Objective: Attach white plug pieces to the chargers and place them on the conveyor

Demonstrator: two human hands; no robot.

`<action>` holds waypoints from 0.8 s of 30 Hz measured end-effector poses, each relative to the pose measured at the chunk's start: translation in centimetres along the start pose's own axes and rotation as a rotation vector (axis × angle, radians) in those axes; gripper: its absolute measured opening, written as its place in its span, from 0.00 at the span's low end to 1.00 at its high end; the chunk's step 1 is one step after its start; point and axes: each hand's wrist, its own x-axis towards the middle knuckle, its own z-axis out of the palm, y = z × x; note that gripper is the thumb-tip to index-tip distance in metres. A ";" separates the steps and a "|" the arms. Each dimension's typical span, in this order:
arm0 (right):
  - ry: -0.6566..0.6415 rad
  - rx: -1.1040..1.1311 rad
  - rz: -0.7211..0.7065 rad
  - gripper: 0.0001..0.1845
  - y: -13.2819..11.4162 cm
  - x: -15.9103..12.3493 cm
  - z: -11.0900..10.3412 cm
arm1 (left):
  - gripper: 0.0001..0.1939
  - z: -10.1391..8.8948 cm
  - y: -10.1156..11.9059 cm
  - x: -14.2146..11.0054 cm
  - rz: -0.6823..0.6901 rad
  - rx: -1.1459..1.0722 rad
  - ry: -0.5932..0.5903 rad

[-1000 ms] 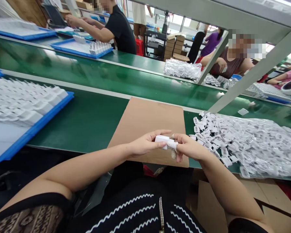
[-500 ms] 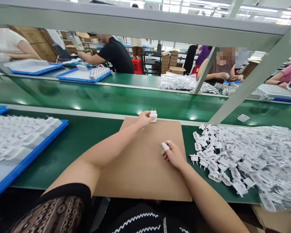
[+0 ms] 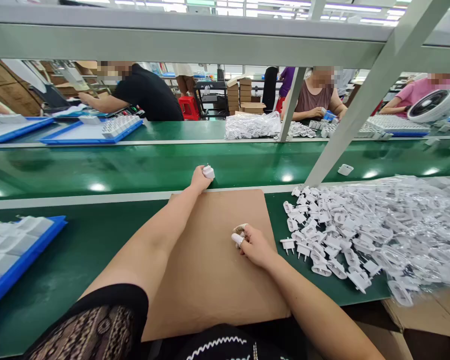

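My left hand point(image 3: 200, 179) reaches out past the far edge of the cardboard sheet point(image 3: 213, 280), closed on a white plug charger point(image 3: 208, 172). The charger is over the green conveyor belt point(image 3: 161, 172); whether it touches the belt I cannot tell. My right hand point(image 3: 253, 243) is over the right half of the cardboard, its fingers curled in toward the thumb. White coverings wrap its thumb and a fingertip, and nothing shows between them. To its right lies a heap of white plug parts point(image 3: 322, 240), some with two pins.
A clear plastic bag point(image 3: 416, 225) spreads over more plug parts at the right. On the left is a blue-edged tray point(image 3: 56, 227) of white pieces. One white piece point(image 3: 345, 170) lies on the belt. A slanted metal post point(image 3: 345, 120) rises beyond the heap. Co-workers sit across the belt.
My left hand has carried the charger farther out, from above the cardboard's far edge to over the belt. My right hand stays curled over the cardboard. The view has turned right.
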 end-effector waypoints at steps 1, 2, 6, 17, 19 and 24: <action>-0.002 -0.013 0.000 0.10 0.1 0.0 0.0 | 0.36 -0.5 0.2 -0.2 -0.010 0.025 0.008; -0.007 -0.025 0.001 0.09 0.1 0.0 -0.1 | 0.42 -1.0 0.5 -0.5 -0.016 0.049 0.025; -0.016 -0.097 -0.030 0.09 0.2 -0.2 -0.2 | 0.54 -2.2 1.1 -4.2 0.091 0.126 0.153; 0.356 -0.974 -0.194 0.28 -1.3 -2.7 -3.9 | 0.36 -0.6 -2.1 -20.0 0.635 0.525 -0.373; 0.420 -1.120 -0.056 0.34 -0.4 -4.2 -5.4 | 0.37 -0.7 -2.1 -20.5 0.641 0.586 -0.410; 0.490 -1.191 0.157 0.27 2.0 -7.7 -9.2 | 0.37 -1.2 -1.9 -20.4 0.658 0.619 -0.422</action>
